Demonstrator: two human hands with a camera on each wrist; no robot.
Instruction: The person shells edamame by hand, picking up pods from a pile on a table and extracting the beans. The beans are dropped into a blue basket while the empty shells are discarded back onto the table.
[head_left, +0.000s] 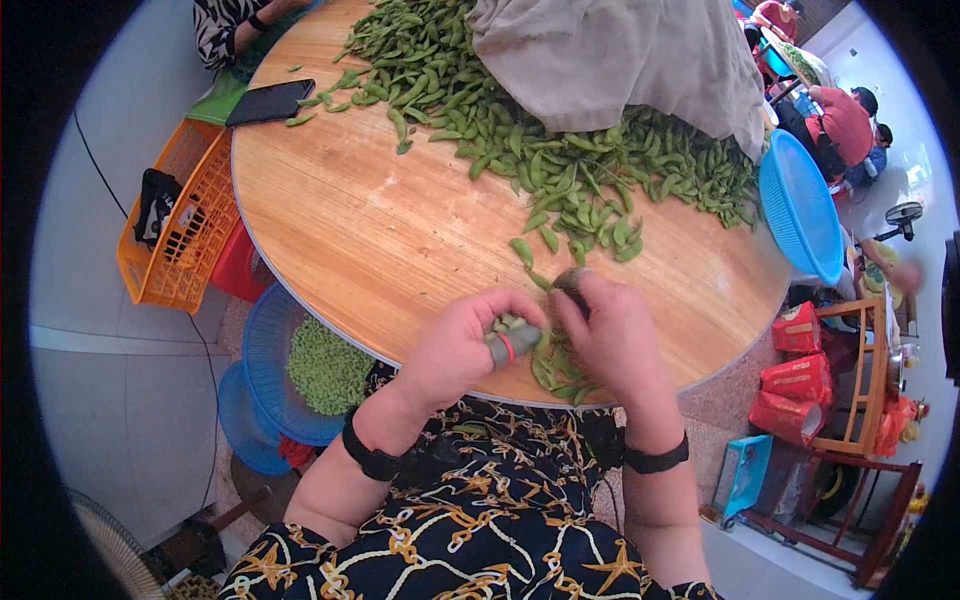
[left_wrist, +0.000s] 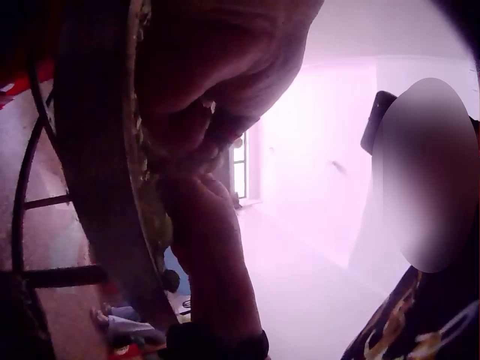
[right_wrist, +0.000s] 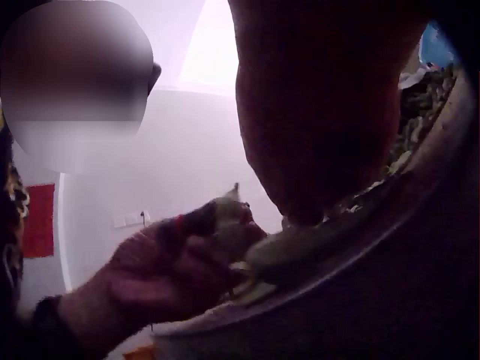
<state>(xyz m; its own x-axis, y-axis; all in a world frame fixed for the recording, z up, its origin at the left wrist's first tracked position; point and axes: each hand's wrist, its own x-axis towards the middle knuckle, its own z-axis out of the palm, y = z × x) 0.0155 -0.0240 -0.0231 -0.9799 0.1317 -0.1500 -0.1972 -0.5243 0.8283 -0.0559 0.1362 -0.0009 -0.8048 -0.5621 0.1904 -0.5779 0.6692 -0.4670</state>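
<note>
At the near edge of the round wooden table (head_left: 330, 200), my left hand (head_left: 462, 345) is curled round several pale green beans (head_left: 510, 322). One of its fingers wears a grey cover with a red band. My right hand (head_left: 622, 335) is close beside it, fingers bent over the pods, a dark cover on its thumb or finger; whether it grips a pod is hidden. Green pods (head_left: 560, 372) lie on the table below and between the hands. In the right wrist view the left hand (right_wrist: 176, 262) holds something green. The left wrist view is dark.
A large heap of pods (head_left: 590, 160) lies at the far side, partly under a grey cloth (head_left: 620, 60). A phone (head_left: 270, 102) rests at the table's left edge. Blue baskets (head_left: 270, 350) (head_left: 800, 205) stand left, with shelled beans (head_left: 328, 368), and right. An orange crate (head_left: 180, 220) is left.
</note>
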